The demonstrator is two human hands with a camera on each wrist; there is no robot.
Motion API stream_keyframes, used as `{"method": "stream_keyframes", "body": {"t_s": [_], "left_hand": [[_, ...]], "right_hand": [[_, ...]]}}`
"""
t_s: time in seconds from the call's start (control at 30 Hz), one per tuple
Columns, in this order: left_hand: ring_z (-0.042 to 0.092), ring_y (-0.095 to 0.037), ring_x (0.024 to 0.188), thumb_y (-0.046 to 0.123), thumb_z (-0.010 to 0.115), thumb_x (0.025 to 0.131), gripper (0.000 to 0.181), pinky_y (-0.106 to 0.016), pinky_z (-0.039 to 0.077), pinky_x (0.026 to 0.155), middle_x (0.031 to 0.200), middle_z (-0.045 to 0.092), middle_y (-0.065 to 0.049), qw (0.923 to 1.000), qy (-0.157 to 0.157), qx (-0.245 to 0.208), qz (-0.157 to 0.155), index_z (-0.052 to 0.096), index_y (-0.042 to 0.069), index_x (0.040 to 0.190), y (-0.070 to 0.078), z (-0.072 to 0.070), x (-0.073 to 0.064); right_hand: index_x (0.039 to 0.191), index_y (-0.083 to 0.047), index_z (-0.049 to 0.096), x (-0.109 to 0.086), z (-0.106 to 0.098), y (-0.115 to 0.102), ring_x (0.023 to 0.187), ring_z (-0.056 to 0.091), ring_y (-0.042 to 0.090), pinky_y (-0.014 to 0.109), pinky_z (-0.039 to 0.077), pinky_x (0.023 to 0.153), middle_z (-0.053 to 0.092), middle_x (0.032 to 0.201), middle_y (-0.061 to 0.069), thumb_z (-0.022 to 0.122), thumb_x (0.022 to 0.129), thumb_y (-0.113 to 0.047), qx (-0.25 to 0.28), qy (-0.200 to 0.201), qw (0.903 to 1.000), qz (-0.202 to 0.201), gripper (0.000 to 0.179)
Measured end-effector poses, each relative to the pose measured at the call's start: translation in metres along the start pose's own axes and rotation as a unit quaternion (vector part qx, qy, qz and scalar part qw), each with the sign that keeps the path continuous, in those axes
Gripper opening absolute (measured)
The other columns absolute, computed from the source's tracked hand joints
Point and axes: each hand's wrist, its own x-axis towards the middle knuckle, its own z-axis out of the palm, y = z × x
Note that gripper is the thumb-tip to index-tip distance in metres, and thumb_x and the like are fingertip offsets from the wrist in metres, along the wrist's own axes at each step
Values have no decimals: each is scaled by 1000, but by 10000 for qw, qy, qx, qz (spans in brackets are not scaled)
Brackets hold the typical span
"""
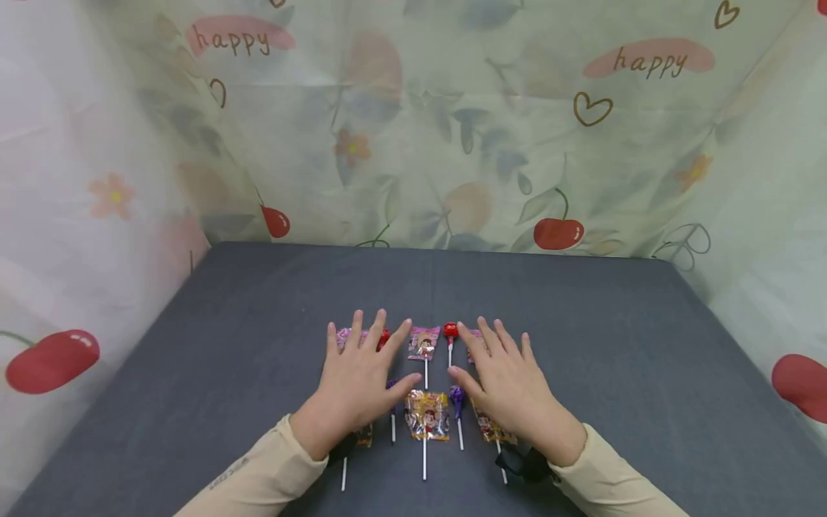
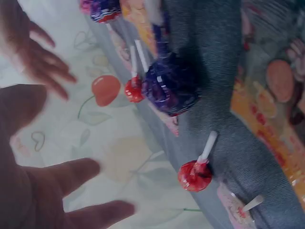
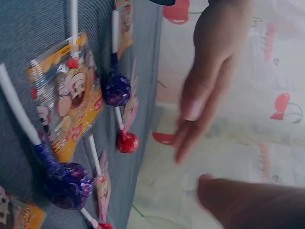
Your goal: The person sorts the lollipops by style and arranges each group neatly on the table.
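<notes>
My left hand (image 1: 358,384) is held over the left part of a group of lollipops, fingers spread and holding nothing. On the other side my right hand (image 1: 513,391) is spread the same way. Between them lie a flat pink-wrapped lollipop (image 1: 423,345), a red ball lollipop (image 1: 450,330), a purple ball lollipop (image 1: 457,397) and a flat orange-wrapped lollipop (image 1: 427,416). The hands partly cover more of each kind, such as an orange-wrapped lollipop (image 1: 492,425) on the right. In the left wrist view, a purple lollipop (image 2: 171,86) shows up close below the fingers (image 2: 71,176).
A dark grey cloth (image 1: 433,287) covers the table. Printed curtains (image 1: 420,129) with cherries and "happy" lettering enclose its back and sides. Lollipop sticks point toward the near edge. A black strap (image 1: 526,463) sits at the right wrist.
</notes>
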Motion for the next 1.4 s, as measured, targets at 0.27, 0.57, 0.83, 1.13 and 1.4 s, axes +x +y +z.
{"method": "stream_keyframes", "body": {"t_s": [0.27,0.57,0.83,1.13,1.4], "left_hand": [[51,-30,128,46,58,94,52,-53,38,104,136,57,-8,9970,-492,-532,274,56,16,136,-12,-19,1],[65,-19,98,40,55,97,41,-43,52,83,117,66,-6,9784,-850,-1883,-93,59,13,128,-47,-53,9],[60,-30,108,34,47,102,37,-45,49,85,121,63,-16,9544,-823,-2867,-113,58,10,128,-99,-60,27],[57,-34,118,23,45,103,40,-46,48,94,131,55,-24,8823,-1225,-4450,-925,50,-1,134,-122,-25,49],[56,-34,118,16,48,101,37,-45,48,94,135,51,-26,8426,-1230,-4995,-1591,48,-4,133,-125,-5,55]], "right_hand": [[135,-17,56,5,-12,-3,115,62,26,51,45,97,62,130,9,62,94,-38,318,-539,9980,-16,47],[124,-18,63,29,-33,7,97,68,18,38,54,75,70,115,3,63,94,-31,1347,-328,9903,-68,33],[132,-17,57,73,-37,34,117,60,25,45,49,94,62,128,9,58,98,-29,3312,-523,9413,-394,36],[137,-12,52,116,-16,40,124,53,32,50,41,102,55,136,16,61,95,-29,4105,-1236,9029,-317,46],[134,-3,54,136,10,30,122,54,30,45,44,100,58,131,17,66,93,-24,4053,-1942,8932,-110,48]]}}
